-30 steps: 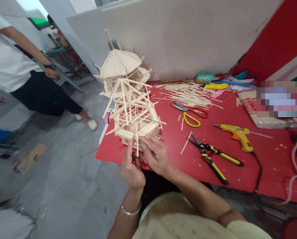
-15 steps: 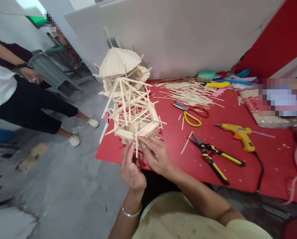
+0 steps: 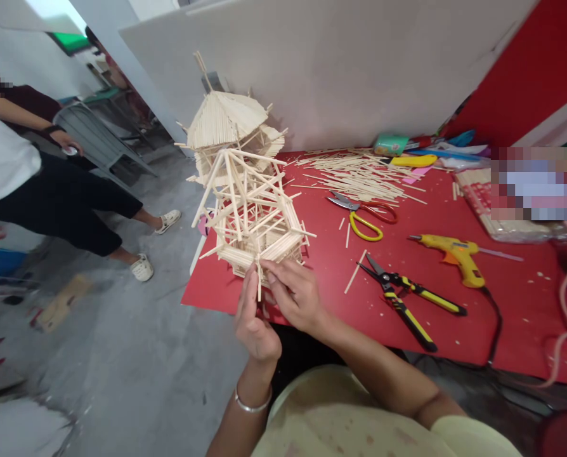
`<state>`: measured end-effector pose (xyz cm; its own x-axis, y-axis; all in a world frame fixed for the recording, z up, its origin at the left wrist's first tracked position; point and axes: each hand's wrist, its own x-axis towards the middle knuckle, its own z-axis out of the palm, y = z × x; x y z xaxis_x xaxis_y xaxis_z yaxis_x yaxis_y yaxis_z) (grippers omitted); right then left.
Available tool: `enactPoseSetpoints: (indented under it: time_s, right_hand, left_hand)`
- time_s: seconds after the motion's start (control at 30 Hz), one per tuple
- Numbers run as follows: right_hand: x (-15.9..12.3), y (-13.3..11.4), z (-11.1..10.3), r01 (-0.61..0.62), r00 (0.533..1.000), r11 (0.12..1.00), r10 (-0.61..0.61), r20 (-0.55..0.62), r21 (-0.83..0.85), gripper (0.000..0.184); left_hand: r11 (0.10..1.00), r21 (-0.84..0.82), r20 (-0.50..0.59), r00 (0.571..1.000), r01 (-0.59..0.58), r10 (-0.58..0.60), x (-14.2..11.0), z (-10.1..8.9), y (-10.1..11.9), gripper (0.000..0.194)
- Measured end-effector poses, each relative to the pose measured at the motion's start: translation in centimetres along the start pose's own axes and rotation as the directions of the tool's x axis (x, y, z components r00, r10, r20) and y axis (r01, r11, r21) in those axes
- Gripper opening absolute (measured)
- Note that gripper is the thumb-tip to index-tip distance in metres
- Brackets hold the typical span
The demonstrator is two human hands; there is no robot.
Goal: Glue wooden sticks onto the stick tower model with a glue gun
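Observation:
A model pavilion frame made of thin wooden sticks (image 3: 283,244) stands at the near left end of the table, its roof ribs bare. From its front corner a wooden stick (image 3: 259,291) juts toward me. My left hand (image 3: 257,327) is closed at the left of this stick, fingers pressed together against the model's front corner. Just right of the stick, my right hand (image 3: 297,293) pinches at the same corner with thumb and forefinger. The fingertips partly hide what they grip. Behind the frame rises another stick model with a covered roof (image 3: 221,120).
On the red table (image 3: 331,317) lie loose sticks (image 3: 359,178), scissors (image 3: 354,212), black-and-yellow cutters (image 3: 397,289) and a corded yellow glue gun (image 3: 455,251). Bagged sticks (image 3: 488,209) are at right. A white board (image 3: 335,76) stands behind. Another person (image 3: 65,203) stands at left.
My hands stay at the model's front corner, with only a slight shift of the left fingers. The other person's arms and legs have moved a little. The view has shifted slightly.

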<state>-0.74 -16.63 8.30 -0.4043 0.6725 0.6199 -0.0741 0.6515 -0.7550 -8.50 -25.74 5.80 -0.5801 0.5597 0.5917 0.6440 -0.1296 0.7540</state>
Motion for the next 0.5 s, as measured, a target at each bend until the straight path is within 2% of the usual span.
enactPoseSetpoints:
  time_s: [0.07,0.5]
  right_hand:
    - [0.08,-0.06,-0.03,-0.002,1.000,1.000,0.002,0.004,-0.001,0.035]
    - [0.05,-0.07,-0.08,-0.024,1.000,0.999,0.024,0.017,0.027,0.036]
  left_hand:
    - [0.999,-0.050,-0.008,1.000,-0.020,0.020,-0.01,0.11,0.02,0.074]
    - [0.999,-0.039,-0.010,1.000,-0.022,0.021,-0.12,0.17,0.00,0.073]
